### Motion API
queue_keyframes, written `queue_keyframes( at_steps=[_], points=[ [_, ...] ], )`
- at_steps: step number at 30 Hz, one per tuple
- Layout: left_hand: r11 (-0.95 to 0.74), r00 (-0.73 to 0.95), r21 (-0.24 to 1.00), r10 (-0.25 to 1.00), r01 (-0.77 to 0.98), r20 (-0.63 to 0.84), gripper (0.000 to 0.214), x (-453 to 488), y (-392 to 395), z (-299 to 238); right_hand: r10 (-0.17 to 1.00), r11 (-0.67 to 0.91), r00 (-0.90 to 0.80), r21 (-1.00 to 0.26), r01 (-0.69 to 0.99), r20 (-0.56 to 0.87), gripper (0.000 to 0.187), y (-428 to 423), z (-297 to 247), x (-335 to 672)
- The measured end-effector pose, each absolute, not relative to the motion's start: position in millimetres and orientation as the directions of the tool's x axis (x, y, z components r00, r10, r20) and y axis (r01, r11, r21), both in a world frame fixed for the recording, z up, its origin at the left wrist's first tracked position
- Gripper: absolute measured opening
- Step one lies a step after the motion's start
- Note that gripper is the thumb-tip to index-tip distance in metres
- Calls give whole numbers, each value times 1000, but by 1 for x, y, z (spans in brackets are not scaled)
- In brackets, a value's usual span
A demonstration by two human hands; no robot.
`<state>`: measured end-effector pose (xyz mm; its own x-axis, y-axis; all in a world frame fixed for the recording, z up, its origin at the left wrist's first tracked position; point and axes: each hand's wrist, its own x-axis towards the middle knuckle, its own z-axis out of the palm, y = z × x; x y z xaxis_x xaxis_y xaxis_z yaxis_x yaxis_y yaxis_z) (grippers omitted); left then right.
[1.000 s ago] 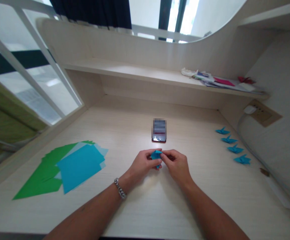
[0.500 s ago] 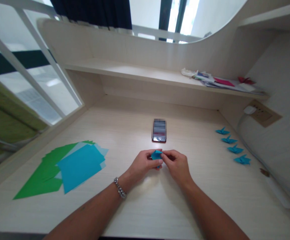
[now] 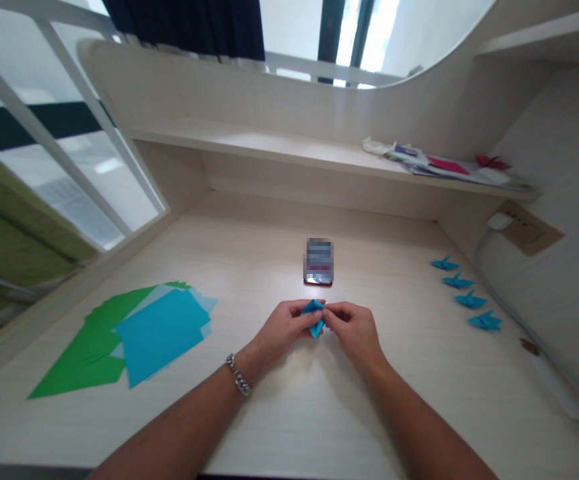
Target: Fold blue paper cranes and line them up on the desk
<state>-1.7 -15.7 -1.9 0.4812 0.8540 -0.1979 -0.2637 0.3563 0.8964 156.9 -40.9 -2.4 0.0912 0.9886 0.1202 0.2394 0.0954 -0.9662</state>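
Observation:
A small, partly folded piece of blue paper (image 3: 314, 316) is pinched between both hands just above the wooden desk (image 3: 289, 400). My left hand (image 3: 282, 330), with a metal bracelet at the wrist, grips its left side with closed fingers. Closed on the paper's right side is my right hand (image 3: 352, 329); the two hands meet at the fingertips. Most of the paper is hidden by the fingers.
A phone (image 3: 318, 261) lies just beyond the hands. Blue sheets (image 3: 162, 331) on green sheets (image 3: 82, 353) are spread at the left. Several folded blue paper cranes (image 3: 470, 300) stand in a row at the right. Papers (image 3: 439, 165) lie on the shelf; a wall socket (image 3: 519, 227) with a cable is at the right.
The hands have stayed in place; the fingers have shifted slightly and the paper's lower tip now shows between them.

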Motion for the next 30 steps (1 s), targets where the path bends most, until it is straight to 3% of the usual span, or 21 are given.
queue_keyframes(
  at_steps=[6, 10, 20, 30],
  points=[
    [219, 371, 955, 919, -202, -132, 30, 1, -14, -5, 994, 86, 42, -954, 286, 102, 19, -40, -1, 157],
    [151, 392, 981, 915, -121, -92, 28, 0, -13, -3, 986, 131, 54, -928, 349, 160, 19, -41, 1, 159],
    [151, 461, 988, 874, 43, -153, 27, -1, -14, -5, 969, 221, 6, -879, 422, 247, 15, -40, 0, 161],
    [86, 530, 988, 836, 130, -143, 22, -2, -17, -1, 977, 206, -16, -920, 332, 213, 11, -40, 1, 163]
  ],
)
